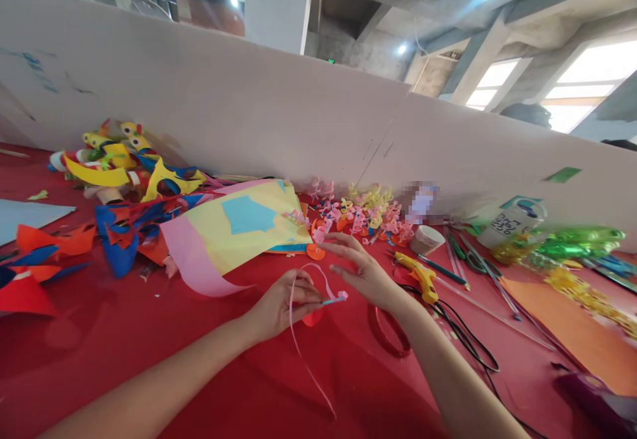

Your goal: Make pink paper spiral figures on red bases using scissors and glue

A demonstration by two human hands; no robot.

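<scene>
My left hand (284, 308) is closed in a pinch on a thin teal stick (333, 301), which points right. A small pink curl sits at the stick's tip. A narrow pink strip (304, 354) loops up over the left fingers and hangs down in front of the table. To the right, my right hand (367, 272) is open, its fingers apart and reaching over the loop, with nothing seen in them. Beneath the stick lies a red piece, partly hidden. Behind the hands is a heap of pink and yellow paper curls (358, 213).
Yellow and pink paper sheets (249, 227) lie behind my left hand. Blue and orange cutouts (117, 240) are at left. Near my right arm are a yellow glue gun (418, 276), a red ring (388, 333), scissors (475, 260) and orange paper (572, 333). A white partition (223, 94) stands behind.
</scene>
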